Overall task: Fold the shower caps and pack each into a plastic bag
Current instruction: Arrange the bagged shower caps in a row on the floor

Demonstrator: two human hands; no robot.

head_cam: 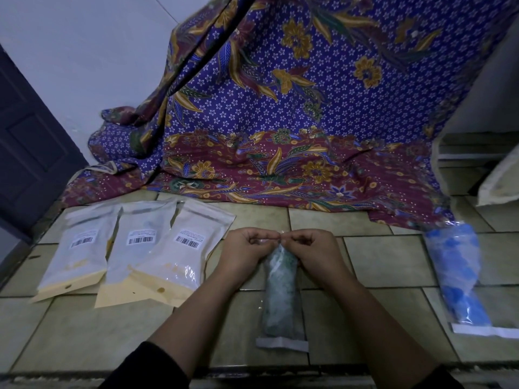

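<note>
Sleeves: dark cuffs at the bottom edge, both forearms reaching forward over the floor.
Green packet: a narrow clear plastic bag (281, 299) lies lengthwise on the tiles between the forearms, a white strip at its near end, stuffed with a folded green shower cap (280, 282).
Left hand: the left hand (247, 248) pinches the far, top edge of the bag, fingers curled tight onto the plastic.
Right hand: the right hand (311, 247) clamps the same top edge from the other side, its fingertips meeting the left hand's.
Blue packet: a second clear bag (457, 276) lies well apart on the right, holding a blue shower cap (464, 301), a white strip at its near end.
Pouches: three frosted pouches (134, 251) with barcode labels overlap in a row to the left of the hands, cream card showing at their near ends; what they hold cannot be made out.
Floor: pale green-beige tiles (379, 262) with dark grout, dimly lit.
Backdrop: a purple and maroon batik cloth (280, 122) with gold flowers hangs down and spills onto the tiles behind the hands.
Room: a dark panelled door (31, 141) at far left beside a pale wall (84, 51); a pale blurred object at the right edge.
</note>
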